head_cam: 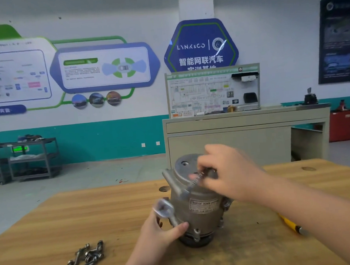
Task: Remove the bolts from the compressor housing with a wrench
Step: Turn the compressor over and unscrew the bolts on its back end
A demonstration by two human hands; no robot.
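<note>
- head view: the compressor housing (196,208) stands on end near the middle of the wooden workbench (77,214), its flat end cap facing up, most likely so the long bolts can be drawn straight out of the top
- the right hand (229,174) reaches in from 3 o'clock over the cap; its fingertips pinch a long threaded bolt (195,181), which is blurred and tilts down toward 8 o'clock, so it looks free of its hole, though i cannot tell whether its tip touches the housing
- the left hand (161,232) comes up from 6 o'clock with its fingers curled round the shank of a wrench (166,211); the thumb presses the housing's lower flank, probably to steady the body while the other hand lifts
- the wrench's ring end sits at 9 o'clock of the housing, off any bolt head, seemingly parked
- a heap of removed bolts (86,257) lies at 8 o'clock of the housing, well apart, suggesting the task is far along
- a yellow-handled tool (290,224) lies at 4 o'clock, partly hidden under the right forearm
</note>
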